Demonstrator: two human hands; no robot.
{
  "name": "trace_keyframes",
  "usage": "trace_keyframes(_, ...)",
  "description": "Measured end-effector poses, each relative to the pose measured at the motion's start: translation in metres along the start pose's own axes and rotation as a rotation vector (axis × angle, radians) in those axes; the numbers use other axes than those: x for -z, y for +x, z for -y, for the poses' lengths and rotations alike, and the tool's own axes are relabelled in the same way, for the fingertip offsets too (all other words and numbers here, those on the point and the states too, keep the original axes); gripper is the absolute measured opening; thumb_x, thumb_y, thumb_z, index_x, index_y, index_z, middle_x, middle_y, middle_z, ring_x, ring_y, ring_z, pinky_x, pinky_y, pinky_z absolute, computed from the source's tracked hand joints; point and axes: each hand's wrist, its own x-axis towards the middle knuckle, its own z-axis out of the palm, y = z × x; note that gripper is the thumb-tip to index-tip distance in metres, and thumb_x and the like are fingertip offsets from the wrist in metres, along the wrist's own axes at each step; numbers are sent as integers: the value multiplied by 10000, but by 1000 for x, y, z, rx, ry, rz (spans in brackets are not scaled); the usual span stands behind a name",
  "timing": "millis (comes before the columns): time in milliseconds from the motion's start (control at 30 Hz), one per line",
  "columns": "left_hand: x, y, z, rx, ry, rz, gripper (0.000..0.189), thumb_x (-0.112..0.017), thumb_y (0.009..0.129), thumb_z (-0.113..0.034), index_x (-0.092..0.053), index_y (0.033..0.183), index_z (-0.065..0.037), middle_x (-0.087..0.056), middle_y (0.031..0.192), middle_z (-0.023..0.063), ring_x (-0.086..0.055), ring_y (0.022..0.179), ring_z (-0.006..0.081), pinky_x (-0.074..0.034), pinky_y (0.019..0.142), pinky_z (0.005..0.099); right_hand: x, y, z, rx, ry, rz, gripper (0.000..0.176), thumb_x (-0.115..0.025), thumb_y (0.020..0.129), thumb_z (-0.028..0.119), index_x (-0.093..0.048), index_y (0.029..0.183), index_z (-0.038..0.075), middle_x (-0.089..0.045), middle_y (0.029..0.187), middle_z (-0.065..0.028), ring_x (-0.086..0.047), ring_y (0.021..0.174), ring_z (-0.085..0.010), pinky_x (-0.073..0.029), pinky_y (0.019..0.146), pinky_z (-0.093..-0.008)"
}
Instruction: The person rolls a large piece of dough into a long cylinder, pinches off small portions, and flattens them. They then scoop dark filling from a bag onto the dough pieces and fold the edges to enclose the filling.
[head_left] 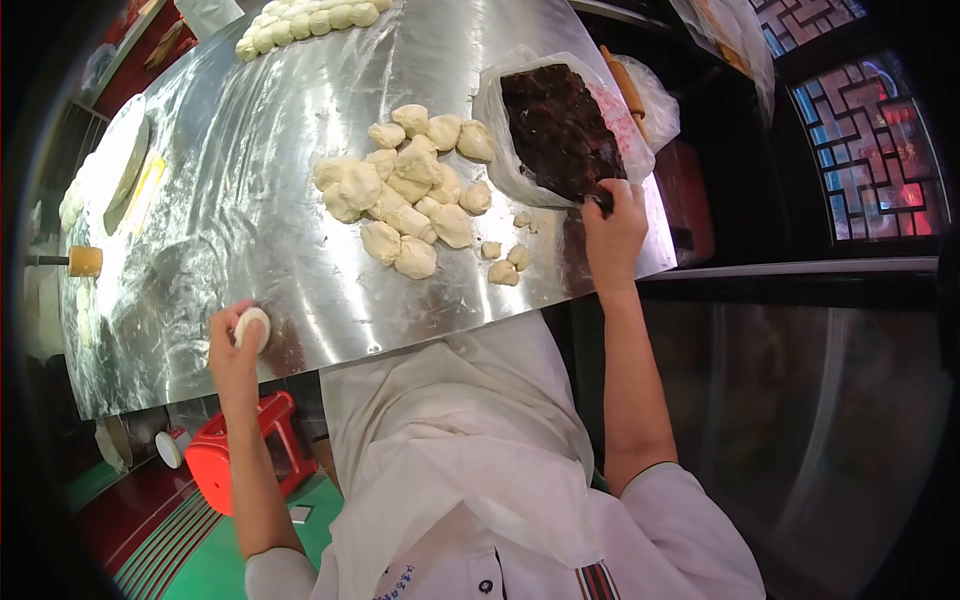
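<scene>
Near the front left edge of the metal table, my left hand [233, 350] holds a round, pale piece of dough [253, 328], its fingers wrapped around it. On the right, my right hand [613, 228] is closed at the lower corner of a plastic-lined container with dark filling [560, 130], pinching a small dark lump [601, 197]. Between the hands lies a loose pile of dough pieces [400, 190]. Several smaller dough bits [505, 272] rest just right of the pile, nearer the front edge.
The metal table [250, 200] has flour smears on its left. Rows of shaped dough [310, 22] stand at the back. A rolling pin [625, 85] lies beyond the filling. A wooden-headed tool [85, 262] is at far left. A red stool [212, 465] stands below the table.
</scene>
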Motion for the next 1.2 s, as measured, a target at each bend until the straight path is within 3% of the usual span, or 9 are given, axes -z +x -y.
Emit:
trace_keyframes(33, -8, -1, -8, 101, -325, -43, 293, -693, 923, -134, -582, 1162, -6, -651, 1077, 116, -614, 943, 204, -479, 905, 317, 2, -2, -3, 0, -1, 0, 267, -688, 854, -8, -611, 1110, -15, -606, 977, -158, -646, 888, -354, -542, 778, -410)
trace_keyframes(100, -24, -5, -43, 157, -659, 85, 322, -684, 939, -148, -576, 1202, 3, -665, 1103, 150, -644, 940, 219, -507, 910, 338, 5, -11, -7, -456, 1024, -25, 173, -607, 931, -54, -611, 1098, -9, -634, 977, -94, -657, 909, -231, -551, 787, -329)
trace_keyframes(233, -78, -13, -95, 150, -1105, 474, 472, -652, 966, -160, -512, 1361, 60, -664, 1201, 234, -684, 1069, 300, -562, 948, 397, 26, -28, 60, -434, 1307, 41, 339, -574, 937, -90, -560, 1270, -28, -668, 1093, -119, -676, 929, -189, -553, 776, -297)
trace_keyframes(300, -103, -16, -122, 170, -1151, 572, 496, -631, 984, -164, -484, 1391, 79, -649, 1249, 246, -665, 1142, 316, -546, 992, 397, 34, -37, 87, -390, 1417, 395, 430, -588, 926, -64, -524, 1347, -5, -657, 1187, -155, -691, 980, -210, -549, 822, -306)
trace_keyframes(467, -124, -16, -160, 226, -1307, 633, 477, -581, 1023, -159, -465, 1428, 64, -605, 1354, 202, -609, 1230, 273, -477, 1074, 385, 25, -57, 148, -226, 1218, 597, 407, -613, 861, -130, -588, 1251, -18, -653, 1161, -161, -667, 985, -197, -544, 748, -310)
trace_keyframes(633, -115, -25, -158, -47, -908, 479, 593, -657, 980, -96, -409, 1512, -15, -562, 1403, 114, -523, 1286, 174, -436, 1069, 314, -9, -68, 186, 373, 495, 214, 383, -658, 778, -141, -636, 1139, -16, -600, 1089, -159, -642, 935, -302, -538, 760, -359)
trace_keyframes(833, -81, -10, -127, 99, -923, 307, 482, -684, 948, -49, -518, 1400, -19, -628, 1240, 53, -584, 1132, 115, -475, 981, 262, -6, -60, 219, 401, 708, 509, 426, -633, 791, -154, -629, 1192, -9, -601, 1160, -157, -649, 975, -318, -551, 805, -375)
trace_keyframes(1033, -50, -6, -97, 157, -1160, 278, 388, -667, 966, -93, -556, 1327, -4, -672, 1128, 129, -690, 923, 204, -569, 803, 321, -4, -49, 224, 337, 729, 577, 368, -625, 874, -72, -645, 1231, 17, -609, 1186, -146, -669, 920, -247, -563, 732, -347)
trace_keyframes(1200, -46, -17, -115, 153, -1370, 280, 424, -622, 1008, -168, -506, 1367, 27, -666, 1187, 164, -683, 1010, 237, -574, 829, 363, -11, -45, 227, 522, 627, 646, 657, -800, 823, 259, -534, 1380, 35, -526, 1390, -203, -559, 1214, -382, -485, 996, -439)
